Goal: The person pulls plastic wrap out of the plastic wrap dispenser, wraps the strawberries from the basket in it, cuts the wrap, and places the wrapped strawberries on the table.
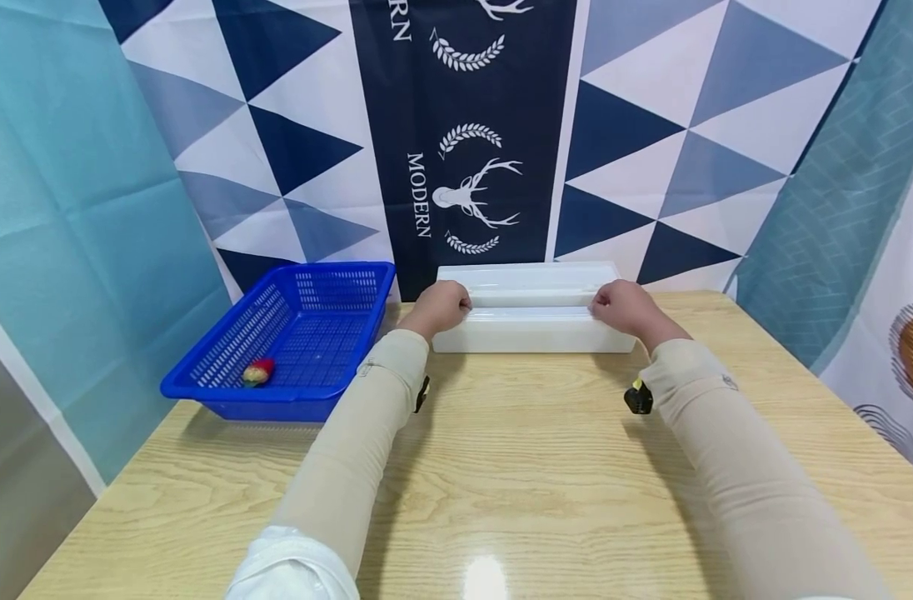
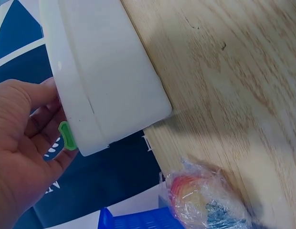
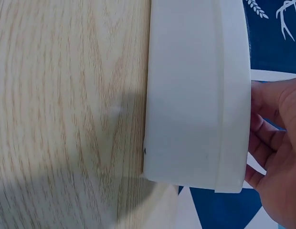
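Two hands, well apart, were clamped on one long white box (image 1: 531,337): the left hand (image 1: 437,307) pinched its upper edge near the left end, and the right hand (image 1: 629,310) pinched it near the right end. At the far side hung one patterned cloth (image 1: 464,92), its single dark panel carrying one whole deer head and three leafy sprigs. One pale wooden table (image 1: 516,467) stretched from near to far, and the box stood at its far side, around the middle. Two beige sleeves (image 1: 362,437) reached over the wood. One blue basket (image 1: 239,392) with slotted walls sat left of the box. From the left wrist I saw one film-wrapped thing (image 2: 200,198), red, yellow and blue, in front of a blue rim. Two small black devices (image 1: 639,397) showed, one at each wrist. One little red and yellow thing (image 1: 257,372) lay in the basket's near left part. Smallest was one green clip (image 2: 68,136) at the box's left end, beside the left hand.
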